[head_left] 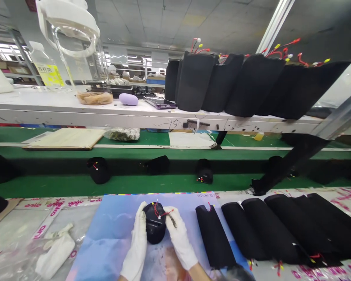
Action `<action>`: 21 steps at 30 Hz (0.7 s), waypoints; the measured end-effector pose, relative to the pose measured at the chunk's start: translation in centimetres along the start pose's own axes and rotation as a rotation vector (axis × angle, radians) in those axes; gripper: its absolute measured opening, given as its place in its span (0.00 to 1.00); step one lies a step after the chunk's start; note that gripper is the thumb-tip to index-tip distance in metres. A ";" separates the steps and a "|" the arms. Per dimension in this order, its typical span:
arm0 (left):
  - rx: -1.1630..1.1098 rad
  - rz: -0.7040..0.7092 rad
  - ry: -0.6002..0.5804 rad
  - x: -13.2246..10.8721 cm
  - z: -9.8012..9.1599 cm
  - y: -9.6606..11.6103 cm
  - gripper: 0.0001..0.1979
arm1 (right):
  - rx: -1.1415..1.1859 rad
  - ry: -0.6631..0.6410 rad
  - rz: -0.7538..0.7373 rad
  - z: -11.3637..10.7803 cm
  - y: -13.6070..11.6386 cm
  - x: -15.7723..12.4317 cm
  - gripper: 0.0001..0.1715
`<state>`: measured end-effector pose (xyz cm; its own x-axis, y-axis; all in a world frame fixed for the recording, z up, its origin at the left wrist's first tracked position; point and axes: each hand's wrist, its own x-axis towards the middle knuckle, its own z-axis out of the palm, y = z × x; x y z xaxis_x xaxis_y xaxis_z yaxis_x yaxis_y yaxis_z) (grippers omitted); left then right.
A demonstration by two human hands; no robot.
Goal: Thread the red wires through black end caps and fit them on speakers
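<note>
Two gloved hands (pixel 137 244) (pixel 179 238), one black battery pack (pixel 155 222) held, five beside it (maybe six), five on the shelf (pixel 76 115).

**Workshop Background Beyond the Work Surface**

Beyond the fingers (pixel 142 208), a green conveyor belt (pixel 175 183) runs crosswise. Farther ahead, a white bench shelf (pixel 46 115) sits on aluminium framing (pixel 342 117). Ceiling panels (pixel 152 23) span overhead; distant shelving (pixel 17 50) stands left, under strip lights (pixel 0 46).
</note>
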<state>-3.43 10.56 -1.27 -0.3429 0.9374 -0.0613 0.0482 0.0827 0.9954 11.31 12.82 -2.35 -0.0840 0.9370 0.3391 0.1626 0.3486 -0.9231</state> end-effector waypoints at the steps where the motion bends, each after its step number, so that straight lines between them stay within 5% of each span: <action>1: -0.024 0.019 -0.035 0.8 0.1 0.2 0.30 | -0.046 0.019 -0.039 -0.4 0.1 -0.6 0.15; 6: -0.054 0.150 -0.203 3.1 0.5 0.7 0.28 | -0.285 0.021 -0.176 -1.6 -0.9 -2.3 0.12; 12: 0.161 0.642 0.098 -0.2 -2.7 -0.6 0.12 | -0.443 -0.041 -0.259 -2.2 -3.7 -1.9 0.10; 16: 0.382 0.931 0.016 -2.9 -2.9 -0.8 0.11 | -0.496 -0.065 -0.278 -2.0 -4.9 -1.8 0.08; 21: 0.571 0.976 -0.101 -2.0 -1.9 2.3 0.13 | -0.522 -0.112 -0.254 -2.1 -6.7 -0.3 0.09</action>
<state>-4.46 8.26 1.31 0.1516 0.7070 0.6908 0.6829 -0.5802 0.4439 12.29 10.27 4.12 -0.2819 0.8245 0.4907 0.5834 0.5534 -0.5945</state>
